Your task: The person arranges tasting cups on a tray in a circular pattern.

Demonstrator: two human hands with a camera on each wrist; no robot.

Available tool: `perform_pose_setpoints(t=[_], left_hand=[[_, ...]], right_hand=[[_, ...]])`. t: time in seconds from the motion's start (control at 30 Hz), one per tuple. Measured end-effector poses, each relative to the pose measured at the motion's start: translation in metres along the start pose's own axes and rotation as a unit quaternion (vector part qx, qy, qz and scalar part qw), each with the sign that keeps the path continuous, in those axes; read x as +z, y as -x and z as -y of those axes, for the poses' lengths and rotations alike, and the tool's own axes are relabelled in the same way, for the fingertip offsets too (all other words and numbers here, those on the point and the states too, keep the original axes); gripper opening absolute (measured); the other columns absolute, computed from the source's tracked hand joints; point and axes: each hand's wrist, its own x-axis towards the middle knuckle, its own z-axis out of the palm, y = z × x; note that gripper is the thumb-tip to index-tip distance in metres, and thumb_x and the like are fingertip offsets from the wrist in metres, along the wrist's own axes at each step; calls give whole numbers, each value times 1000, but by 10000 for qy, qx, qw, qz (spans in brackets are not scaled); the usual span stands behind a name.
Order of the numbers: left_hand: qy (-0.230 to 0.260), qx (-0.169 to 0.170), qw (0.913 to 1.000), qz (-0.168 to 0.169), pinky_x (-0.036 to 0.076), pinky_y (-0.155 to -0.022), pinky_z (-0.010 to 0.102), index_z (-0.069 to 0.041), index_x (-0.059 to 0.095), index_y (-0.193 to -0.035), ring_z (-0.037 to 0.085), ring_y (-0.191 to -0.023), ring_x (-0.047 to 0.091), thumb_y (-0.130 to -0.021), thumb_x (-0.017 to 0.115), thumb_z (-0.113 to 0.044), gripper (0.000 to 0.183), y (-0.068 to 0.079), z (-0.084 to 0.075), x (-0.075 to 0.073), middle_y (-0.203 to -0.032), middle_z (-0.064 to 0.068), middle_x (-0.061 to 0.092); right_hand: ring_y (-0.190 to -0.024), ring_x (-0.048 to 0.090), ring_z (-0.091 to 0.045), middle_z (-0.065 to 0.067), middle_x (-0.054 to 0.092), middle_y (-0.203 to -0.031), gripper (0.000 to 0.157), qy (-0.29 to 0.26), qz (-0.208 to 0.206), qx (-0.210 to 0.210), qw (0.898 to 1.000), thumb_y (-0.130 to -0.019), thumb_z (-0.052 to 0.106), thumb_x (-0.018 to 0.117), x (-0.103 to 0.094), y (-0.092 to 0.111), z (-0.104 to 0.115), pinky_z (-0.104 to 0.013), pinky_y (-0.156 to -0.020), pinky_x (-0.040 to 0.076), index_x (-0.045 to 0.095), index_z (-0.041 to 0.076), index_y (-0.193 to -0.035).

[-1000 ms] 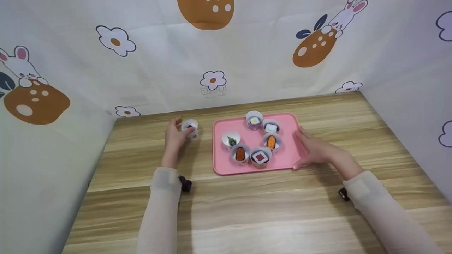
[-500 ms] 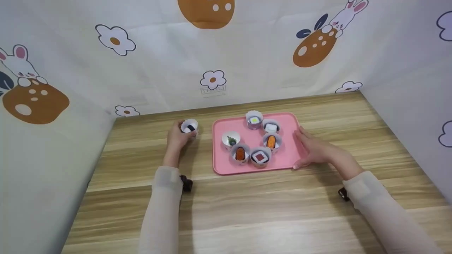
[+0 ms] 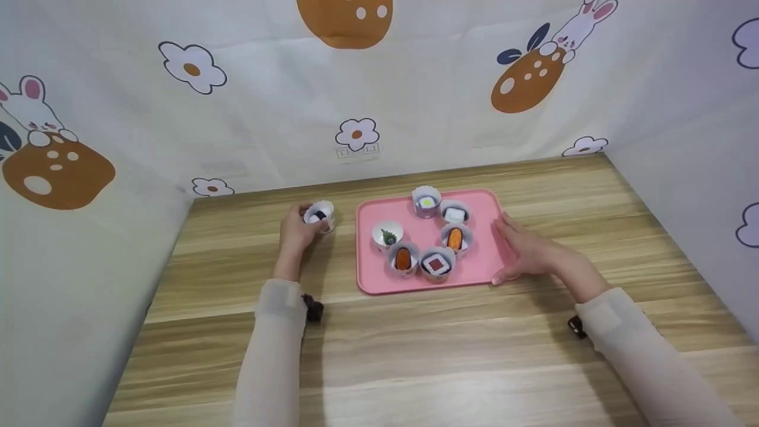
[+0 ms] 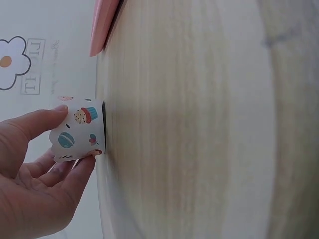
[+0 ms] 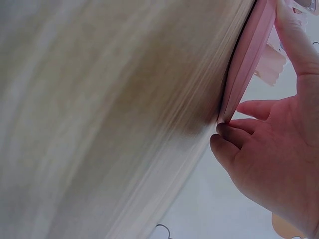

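My left hand (image 3: 297, 234) grips a paper baking cup (image 4: 79, 130) with a cupcake print, standing on the table left of the tray. Its thumb is on one side and its fingers on the other. Inside lies a white toy sushi piece (image 3: 316, 219) with a black band. The pink tray (image 3: 370, 279) bears several similar cups, each with a piece inside, such as a red-brown one (image 3: 403, 259), an orange one (image 3: 455, 239) and a green leaf-like one (image 3: 389, 237). My right hand (image 3: 531, 252) rests spread against the tray's right edge, fingertips touching its rim.
The wood-grain table (image 3: 403, 356) runs up to a printed cloth backdrop (image 3: 267, 118) at the back and sides. A strip of bare tabletop separates the left-hand cup from the tray. Dark wrist cameras (image 3: 312, 308) sit at both sleeves.
My left hand has closed its fingers round the cup, and the banded piece inside shows more plainly. The cup has shifted very slightly right. My right hand and the tray stay put.
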Motion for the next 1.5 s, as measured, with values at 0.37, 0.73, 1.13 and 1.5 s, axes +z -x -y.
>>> perform_pose_setpoints(t=[0.37, 0.73, 1.13, 1.5], left_hand=[[-104, -17, 9996, 245, 33, -120, 45, 3, 42, -143, 35, -138, 44, -87, 72, -8, 64, 1, -2, 1, -148, 24, 47], [-223, -50, 9996, 194, 36, -117, 44, 3, 45, -139, 35, -134, 47, -83, 74, -9, 64, 3, -1, 1, -144, 23, 51], [-305, -188, 9989, 315, 33, -121, 45, 1, 43, -143, 35, -138, 44, -88, 71, -13, 64, 2, -15, 3, -147, 22, 48], [147, 102, 9991, 381, 37, -117, 43, -3, 48, -136, 32, -132, 50, -87, 72, -9, 56, 10, -39, 18, -142, 18, 53]], right_hand=[[-151, 5, -49, -27, -7, -165, 133, 19, -3, -25, 10000, -70, 60, 83, -1, 2, 1, -60, -122, 16, 5, -4, -157], [-151, 8, -50, -27, -5, -165, 132, 72, -4, -70, 9999, -71, 60, 82, -1, 2, 0, -61, -122, 19, 6, -4, -157], [-151, 9, -50, -27, -5, -165, 132, 115, 3, -47, 9999, -70, 61, 82, -1, 1, 0, -61, -122, 19, 6, -3, -158], [-151, 9, -49, -27, -5, -165, 131, 80, 11, -36, 10000, -71, 59, 82, -1, 1, -1, -61, -122, 19, 6, -3, -158]])
